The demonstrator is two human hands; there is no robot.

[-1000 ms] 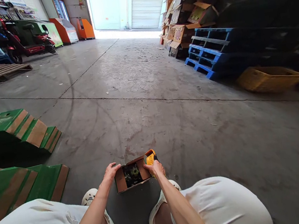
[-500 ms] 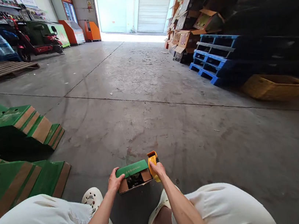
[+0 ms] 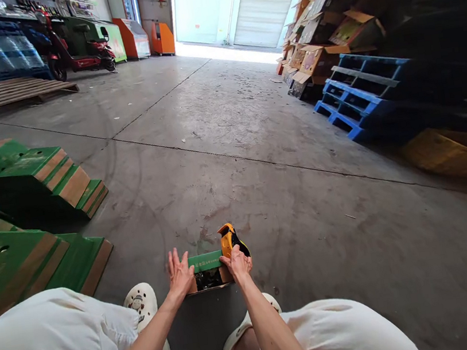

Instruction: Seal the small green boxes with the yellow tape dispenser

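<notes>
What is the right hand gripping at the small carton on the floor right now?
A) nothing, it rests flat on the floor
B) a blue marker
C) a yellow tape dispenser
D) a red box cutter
C: the right hand is closed on a yellow tape dispenser at the right end of the green-topped carton, while the left hand presses its left end.

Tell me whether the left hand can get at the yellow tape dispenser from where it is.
Probably yes. The left hand lies flat on the small box, just across from the tape dispenser, which the right hand grips. Only the box's green flap lies between.
</notes>
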